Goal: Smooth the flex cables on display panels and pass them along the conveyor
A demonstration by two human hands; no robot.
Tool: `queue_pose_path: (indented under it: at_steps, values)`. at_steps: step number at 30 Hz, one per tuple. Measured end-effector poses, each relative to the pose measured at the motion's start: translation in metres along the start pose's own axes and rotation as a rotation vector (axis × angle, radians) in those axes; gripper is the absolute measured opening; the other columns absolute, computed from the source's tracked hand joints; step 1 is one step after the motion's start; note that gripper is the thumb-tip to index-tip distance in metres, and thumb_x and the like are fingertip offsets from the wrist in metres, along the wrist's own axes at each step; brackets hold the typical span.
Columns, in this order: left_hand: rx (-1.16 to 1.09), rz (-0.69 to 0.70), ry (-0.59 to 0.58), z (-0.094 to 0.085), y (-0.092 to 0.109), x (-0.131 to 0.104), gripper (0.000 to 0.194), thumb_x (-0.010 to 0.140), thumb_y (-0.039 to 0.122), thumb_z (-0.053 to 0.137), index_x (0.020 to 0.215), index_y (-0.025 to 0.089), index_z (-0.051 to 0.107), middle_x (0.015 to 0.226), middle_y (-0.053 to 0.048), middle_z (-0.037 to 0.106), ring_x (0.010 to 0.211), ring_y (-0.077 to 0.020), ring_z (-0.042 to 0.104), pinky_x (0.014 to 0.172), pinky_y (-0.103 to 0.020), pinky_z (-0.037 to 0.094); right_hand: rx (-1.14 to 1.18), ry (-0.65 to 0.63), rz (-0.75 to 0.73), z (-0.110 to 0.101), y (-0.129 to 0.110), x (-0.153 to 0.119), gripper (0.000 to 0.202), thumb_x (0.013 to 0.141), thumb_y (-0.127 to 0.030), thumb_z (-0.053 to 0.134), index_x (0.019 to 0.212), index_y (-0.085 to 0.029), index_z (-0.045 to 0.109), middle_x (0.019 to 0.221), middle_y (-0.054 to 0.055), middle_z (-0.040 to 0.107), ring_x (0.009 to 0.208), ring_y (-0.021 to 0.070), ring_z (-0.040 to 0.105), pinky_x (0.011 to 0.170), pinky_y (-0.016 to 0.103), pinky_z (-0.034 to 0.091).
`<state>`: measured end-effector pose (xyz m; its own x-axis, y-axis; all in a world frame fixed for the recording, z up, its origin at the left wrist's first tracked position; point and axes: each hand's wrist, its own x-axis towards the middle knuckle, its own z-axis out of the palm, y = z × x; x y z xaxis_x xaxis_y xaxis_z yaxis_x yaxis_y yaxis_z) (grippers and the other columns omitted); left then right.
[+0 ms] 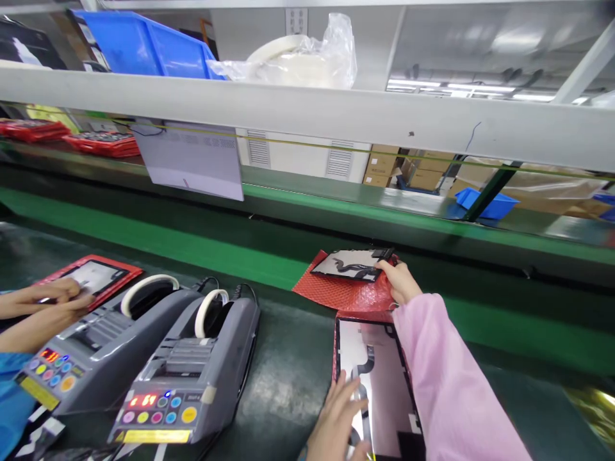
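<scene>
The right hand (401, 280), in a pink sleeve (446, 384), is extended forward to the edge of the green conveyor belt (202, 246); its fingers are pinched closed on the near right corner of a flat display panel (348, 264), dark-bordered with a black flex cable across its pale back. This panel lies on a red bubble-wrap sheet (336, 291), which spreads beneath and to the left of the right hand and partly overhangs the belt edge. The left hand (336, 419) is close to the body, fingers spread and laid flat on a second display panel (379, 384); it grips nothing. This second panel sits just behind the right hand's wrist, running back under the pink sleeve, with a red edge visible along its left side and a black flex cable just ahead of the left fingertips. To the left of the left hand, well apart, stand two grey automatic tape dispensers: the nearer dispenser (192, 378) and the farther dispenser (100, 352), each carrying a white tape roll and a panel of coloured buttons. Beyond them, a co-worker's hands (45, 307) in blue sleeves rest on a red-framed panel (91, 276). Above the right hand a grey shelf rail (336, 118) carries a blue bin (144, 48) and a clear plastic bag (307, 57).
</scene>
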<state>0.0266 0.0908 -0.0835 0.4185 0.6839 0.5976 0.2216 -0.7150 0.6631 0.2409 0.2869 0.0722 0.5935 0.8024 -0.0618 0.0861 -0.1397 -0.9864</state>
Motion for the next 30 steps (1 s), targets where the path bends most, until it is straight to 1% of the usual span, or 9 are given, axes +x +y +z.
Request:
queue_pose_path:
  at_steps: [2, 4, 8, 10, 13, 18, 21, 24, 30]
  values:
    - [-0.395, -0.282, -0.077, -0.016, 0.007, 0.025, 0.049, 0.106, 0.049, 0.04, 0.143, 0.019, 0.054, 0.149, -0.018, 0.054, 0.143, -0.0297, 0.045, 0.116, -0.05, 0.038, 0.074, 0.002, -0.008, -0.011, -0.007, -0.018, 0.031, 0.096, -0.03, 0.065, 0.123, -0.02, 0.054, 0.109, 0.005, 0.066, 0.088, 0.0197, 0.069, 0.076, 0.036, 0.06]
    - [-0.653, -0.427, -0.107, -0.026, 0.014, 0.055, 0.061, 0.104, 0.061, 0.034, 0.141, 0.017, 0.055, 0.133, -0.02, 0.067, 0.124, -0.0303, 0.064, 0.105, -0.049, 0.051, 0.124, 0.02, -0.05, -0.026, -0.008, -0.044, 0.038, 0.09, -0.029, 0.068, 0.118, -0.025, 0.043, 0.099, 0.001, 0.063, 0.084, 0.0183, 0.068, 0.075, 0.033, 0.058]
    - [-1.039, -0.682, -0.045, -0.025, 0.027, 0.109, 0.074, 0.102, 0.069, 0.024, 0.131, 0.013, 0.063, 0.125, -0.022, 0.071, 0.115, -0.0345, 0.07, 0.1, -0.052, 0.053, 0.144, 0.078, -0.161, -0.053, 0.013, -0.111, 0.055, 0.073, -0.042, 0.076, 0.1, -0.03, 0.031, 0.093, -0.005, 0.053, 0.079, 0.0165, 0.063, 0.075, 0.032, 0.054]
    - [-1.156, -0.791, 0.036, -0.02, 0.031, 0.121, 0.065, 0.098, 0.066, 0.044, 0.126, 0.012, 0.065, 0.126, -0.021, 0.07, 0.115, -0.0361, 0.069, 0.103, -0.052, 0.051, 0.125, 0.097, -0.195, -0.064, 0.036, -0.139, 0.058, 0.069, -0.047, 0.077, 0.096, -0.03, 0.029, 0.09, -0.006, 0.049, 0.073, 0.0157, 0.06, 0.071, 0.032, 0.053]
    - [-1.253, -0.935, 0.125, -0.013, 0.032, 0.121, 0.049, 0.08, 0.042, 0.081, 0.115, 0.01, 0.069, 0.113, -0.018, 0.076, 0.106, -0.0361, 0.073, 0.101, -0.048, 0.053, 0.076, 0.13, -0.251, -0.088, 0.077, -0.159, 0.06, 0.067, -0.048, 0.079, 0.095, -0.03, 0.029, 0.091, -0.005, 0.046, 0.07, 0.0161, 0.058, 0.066, 0.033, 0.051]
    - [-1.265, -1.067, 0.115, -0.013, 0.034, 0.097, 0.06, 0.059, 0.027, 0.093, 0.112, 0.011, 0.07, 0.099, -0.015, 0.079, 0.092, -0.0348, 0.077, 0.09, -0.044, 0.058, -0.3, 0.423, -0.611, -0.159, 0.138, -0.148, 0.062, 0.065, -0.047, 0.087, 0.089, -0.029, 0.033, 0.104, 0.006, 0.053, 0.101, 0.0292, 0.06, 0.087, 0.047, 0.047]
    - [-1.195, -1.106, 0.016, -0.016, 0.04, 0.082, 0.061, 0.055, 0.028, 0.093, 0.11, 0.01, 0.072, 0.093, -0.015, 0.08, 0.087, -0.035, 0.077, 0.085, -0.043, 0.06, -0.226, 0.106, -0.408, -0.186, 0.162, -0.15, 0.058, 0.067, -0.046, 0.087, 0.09, -0.028, 0.038, 0.098, 0.007, 0.063, 0.085, 0.0273, 0.068, 0.074, 0.042, 0.054]
    - [-1.072, -1.119, -0.097, -0.019, 0.046, 0.073, 0.058, 0.061, 0.031, 0.088, 0.112, 0.011, 0.072, 0.09, -0.014, 0.079, 0.087, -0.0349, 0.077, 0.082, -0.043, 0.06, 0.002, -0.237, -0.069, -0.185, 0.177, -0.165, 0.055, 0.071, -0.043, 0.087, 0.088, -0.029, 0.037, 0.092, 0.005, 0.072, 0.071, 0.0226, 0.073, 0.065, 0.035, 0.058]
    - [-0.602, -0.985, -0.187, -0.036, 0.038, 0.077, 0.041, 0.068, 0.053, 0.078, 0.087, 0.018, 0.071, 0.092, -0.009, 0.077, 0.101, -0.031, 0.07, 0.09, -0.036, 0.053, 0.178, -0.195, 0.056, -0.176, 0.181, -0.175, 0.052, 0.073, -0.05, 0.085, 0.078, -0.028, 0.037, 0.085, 0.002, 0.076, 0.064, 0.0163, 0.071, 0.063, 0.026, 0.058]
